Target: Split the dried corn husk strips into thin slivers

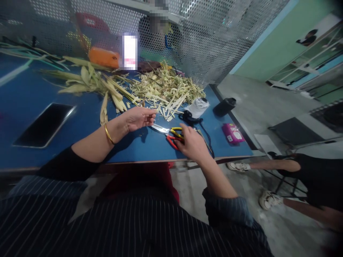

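Observation:
My right hand [193, 143] grips a pair of scissors [160, 128] by its red and yellow handles. The silver blades point left, just below the fingers of my left hand [140, 118]. That hand is pinched closed, its thumb and fingertips together; whatever is between them is too small to make out. Beyond both hands lies a heap of shredded pale dried husk [167, 87], with loose cut strips [171, 107] along its near edge. Longer uncut corn husks [91, 78] are spread to the left of the heap.
A phone [44, 125] lies on the blue table [80, 110] at left. An orange case [104, 57] is behind the husks. Right of the heap are white thread [197, 107], a black cylinder [225, 107] and a purple packet [232, 134]. A perforated metal screen [209, 43] borders the back; a person sits at right.

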Demonstrator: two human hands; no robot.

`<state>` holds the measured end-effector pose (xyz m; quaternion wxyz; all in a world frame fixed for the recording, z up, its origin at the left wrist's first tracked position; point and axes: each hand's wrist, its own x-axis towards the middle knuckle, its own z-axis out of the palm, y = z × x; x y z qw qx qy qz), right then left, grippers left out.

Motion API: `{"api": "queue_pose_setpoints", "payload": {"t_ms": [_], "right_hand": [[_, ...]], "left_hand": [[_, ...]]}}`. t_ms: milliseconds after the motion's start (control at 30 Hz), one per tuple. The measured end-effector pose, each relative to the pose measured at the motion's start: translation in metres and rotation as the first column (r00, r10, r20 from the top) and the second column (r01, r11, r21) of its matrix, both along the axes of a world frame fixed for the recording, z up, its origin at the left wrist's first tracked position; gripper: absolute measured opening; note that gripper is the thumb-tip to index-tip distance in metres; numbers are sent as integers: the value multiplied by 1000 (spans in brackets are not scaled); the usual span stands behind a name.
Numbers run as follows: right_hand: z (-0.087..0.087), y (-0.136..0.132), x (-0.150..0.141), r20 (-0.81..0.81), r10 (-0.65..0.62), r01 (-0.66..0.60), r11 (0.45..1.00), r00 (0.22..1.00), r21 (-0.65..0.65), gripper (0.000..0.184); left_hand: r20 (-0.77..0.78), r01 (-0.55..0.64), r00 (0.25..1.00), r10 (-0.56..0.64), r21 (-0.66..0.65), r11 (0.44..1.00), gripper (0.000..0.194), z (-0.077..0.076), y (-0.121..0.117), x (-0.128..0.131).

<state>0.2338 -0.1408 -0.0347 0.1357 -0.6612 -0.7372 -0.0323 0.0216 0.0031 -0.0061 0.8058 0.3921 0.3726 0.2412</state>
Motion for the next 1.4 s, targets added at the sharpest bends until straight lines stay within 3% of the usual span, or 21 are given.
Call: {"api": "queue_pose_setpoints", "payload": {"t_ms": [100, 267, 333, 433, 533, 667, 767, 833, 1000, 1133, 1200, 1267, 1300, 1400], "right_hand": [[5, 4, 7, 116, 92, -77, 989, 989, -130, 42], [17, 13, 3, 167, 77, -35, 970, 983, -240, 56], [22, 11, 7, 76, 36, -15, 965, 996, -261, 68], [27, 3, 21, -266, -102, -24, 903, 959, -430, 74], [31, -8, 37, -658, -306, -94, 861, 688, -499, 65], [36, -17, 51, -804, -496, -160, 809, 328, -565, 72], [39, -18, 56, -829, -533, -313, 769, 169, -558, 58], [41, -16, 57, -844, -516, -367, 765, 143, -530, 50], [42, 3, 47, -825, -533, -327, 759, 186, -564, 48], [38, 24, 34, -842, -492, -189, 825, 222, -532, 49], [35, 32, 31, -839, -466, -102, 854, 282, -509, 48], [33, 36, 31, -791, -448, -13, 867, 416, -498, 47], [31, 37, 31, -735, -429, 32, 873, 525, -486, 47], [26, 33, 30, -340, -336, 209, 910, 878, -359, 42]], "left_hand": [[18, -24, 1000, 23, 29, 999, 17, 7, -1, -3], [39, -48, 998, 47, 40, 998, 19, 10, -2, -5], [35, -60, 998, 58, 41, 997, 18, 9, -1, -5], [25, -68, 997, 67, 47, 997, 19, 9, -1, -5], [16, -81, 997, 80, 59, 995, 20, 10, -2, -4], [7, -86, 996, 85, 72, 994, 21, 9, -3, -3], [10, -73, 997, 73, 63, 995, 21, 8, -2, -3], [9, -69, 998, 68, 62, 996, 22, 9, -2, -3], [9, -70, 998, 70, 62, 996, 21, 12, -5, -3], [5, -52, 999, 52, 81, 995, 21, 10, -7, -3], [0, -38, 999, 38, 87, 996, 20, 9, -7, -3], [-1, -33, 999, 33, 89, 995, 18, 9, -8, -4], [1, -34, 999, 34, 92, 995, 18, 10, -8, -4], [-8, -38, 999, 39, 132, 991, 18, 14, -11, -7]]}}
